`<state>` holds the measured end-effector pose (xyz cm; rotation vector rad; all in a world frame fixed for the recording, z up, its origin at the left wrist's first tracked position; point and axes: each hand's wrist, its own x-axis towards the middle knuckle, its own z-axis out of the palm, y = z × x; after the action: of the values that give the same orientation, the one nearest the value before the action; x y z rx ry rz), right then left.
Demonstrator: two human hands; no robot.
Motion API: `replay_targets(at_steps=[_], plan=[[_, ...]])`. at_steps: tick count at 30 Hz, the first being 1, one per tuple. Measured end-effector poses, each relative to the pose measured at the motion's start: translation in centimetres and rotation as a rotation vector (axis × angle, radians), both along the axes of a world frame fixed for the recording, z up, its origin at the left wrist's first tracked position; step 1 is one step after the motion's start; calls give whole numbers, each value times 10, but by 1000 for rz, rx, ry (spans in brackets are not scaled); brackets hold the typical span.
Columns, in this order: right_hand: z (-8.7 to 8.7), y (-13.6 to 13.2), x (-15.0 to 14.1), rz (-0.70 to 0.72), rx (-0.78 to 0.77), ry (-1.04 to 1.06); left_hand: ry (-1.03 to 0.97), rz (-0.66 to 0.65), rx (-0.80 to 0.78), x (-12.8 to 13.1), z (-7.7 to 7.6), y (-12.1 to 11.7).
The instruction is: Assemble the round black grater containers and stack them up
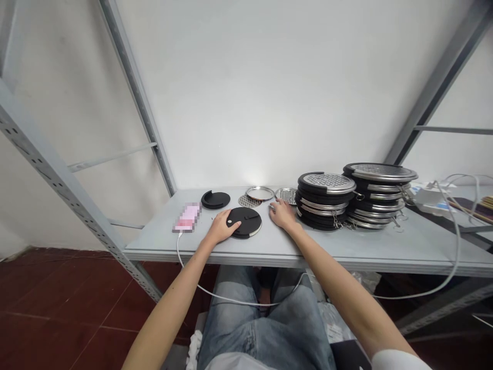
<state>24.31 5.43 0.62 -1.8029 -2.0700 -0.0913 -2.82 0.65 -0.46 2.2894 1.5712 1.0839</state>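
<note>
I see L hand (221,227) open, palm flat on round black plastic lid w/ steel rim (250,220), no real grip. R hand (282,214) half open, nothing held, on grey metal shelf (385,252), just beside round perforated steel disc (285,195). Stacked black-and-steel lids (379,195) to right.

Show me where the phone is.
In the head view, the phone lies at the shelf's left end, beside the left hand and a black disc.
</note>
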Motion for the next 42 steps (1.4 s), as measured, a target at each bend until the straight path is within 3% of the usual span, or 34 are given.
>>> replay_targets(at_steps=[10, 15, 25, 34, 42], plan=[[4, 24, -8, 225, -133, -132, 27, -5, 9, 1, 0, -2], [3, 31, -20, 138, -182, -97, 48, 3, 20, 3, 2, -4], [-2, 37, -18, -10, -93, -19, 13, -18, 5, 4, 2, -6], [-3, 41, -19, -18, -205, -45, 73, 7, -8, 4, 5, -8], [9, 47, -12, -41, 31, -59, 64, 6, -4, 4, 4, -8]])
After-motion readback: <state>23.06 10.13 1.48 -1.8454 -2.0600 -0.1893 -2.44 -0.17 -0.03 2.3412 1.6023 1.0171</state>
